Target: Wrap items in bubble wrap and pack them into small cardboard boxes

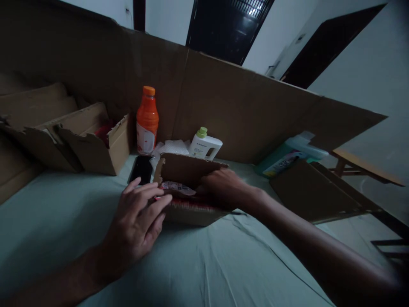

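An open cardboard box (191, 216) stands on the green cloth in front of me. My right hand (220, 185) reaches down into its right side; the fingers are hidden inside, so what they touch does not show. At the box's left front edge is my left hand (140, 217), fingers stretched out and apart, the tips at the rim. Inside the box lies a clear printed plastic packet (179, 187), with something red along the front wall. Just behind the box is a white jug with a green cap (206, 147).
A bottle of orange drink (147, 121) and a black phone (141, 169) are behind to the left. More cardboard boxes (92, 145) line the left side. A teal liquid bottle (287, 155) leans at right beside a cardboard piece (315, 192). A tall cardboard wall (243, 106) closes the back.
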`<state>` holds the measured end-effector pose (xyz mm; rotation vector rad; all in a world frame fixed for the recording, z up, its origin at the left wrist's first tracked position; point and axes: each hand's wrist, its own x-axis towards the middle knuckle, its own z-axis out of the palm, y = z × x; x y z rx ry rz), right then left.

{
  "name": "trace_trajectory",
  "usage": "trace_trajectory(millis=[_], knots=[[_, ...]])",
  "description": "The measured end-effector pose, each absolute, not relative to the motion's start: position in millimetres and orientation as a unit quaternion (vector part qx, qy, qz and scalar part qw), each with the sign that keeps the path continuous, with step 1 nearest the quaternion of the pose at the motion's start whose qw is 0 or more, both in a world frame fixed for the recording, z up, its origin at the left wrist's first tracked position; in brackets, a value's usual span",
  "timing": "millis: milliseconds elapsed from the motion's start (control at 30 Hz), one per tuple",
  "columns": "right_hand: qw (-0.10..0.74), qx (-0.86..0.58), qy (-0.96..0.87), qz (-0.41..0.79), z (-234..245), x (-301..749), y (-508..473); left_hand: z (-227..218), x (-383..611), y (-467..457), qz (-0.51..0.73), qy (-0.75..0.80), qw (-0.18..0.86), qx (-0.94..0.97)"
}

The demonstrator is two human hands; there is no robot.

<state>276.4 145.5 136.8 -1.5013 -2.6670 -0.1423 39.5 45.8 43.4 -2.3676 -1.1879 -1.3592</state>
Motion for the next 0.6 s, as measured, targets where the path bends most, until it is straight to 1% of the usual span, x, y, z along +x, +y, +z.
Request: trace_trajectory(millis=[67, 100, 133, 167, 267, 333, 400, 467, 600], knots=[[0.042, -0.485, -0.871, -0.063, 152.2, 312.0, 126.4, 39.3, 30.4, 40.9, -0.485, -0.423, 0.078, -0.762], [0.054, -0.493, -0.865, -0.075, 154.1, 333.7, 115.0, 34.2, 24.9, 38.5, -0.49, -0.447, 0.057, -0.746], [0.123, -0.525, -0.835, -0.109, 150.7, 355.6, 103.2, 26.7, 19.5, 36.7, -0.487, -0.476, 0.022, -0.732], [0.167, -0.554, -0.81, -0.101, 141.6, 375.4, 91.4, 16.8, 14.8, 35.6, -0.477, -0.505, -0.026, -0.719], [0.2, -0.602, -0.769, 0.081, 88.0, 404.5, 63.4, -20.1, 10.7, 38.1, -0.444, -0.555, -0.189, -0.678], [0.212, -0.594, -0.759, 0.16, 47.6, 392.2, 57.3, -39.5, 17.6, 45.5, -0.444, -0.541, -0.285, -0.655], [0.237, -0.581, -0.748, 0.216, 20.5, 365.6, 63.0, -45.7, 30.4, 55.9, -0.444, -0.525, -0.357, -0.632], [0.265, -0.588, -0.725, 0.243, 12.1, 343.3, 74.3, -39.2, 47.0, 65.5, -0.445, -0.531, -0.389, -0.607], [0.284, -0.604, -0.701, 0.251, 21.2, 350.3, 69.6, -23.1, 84.0, 57.1, -0.47, -0.537, -0.366, -0.598]])
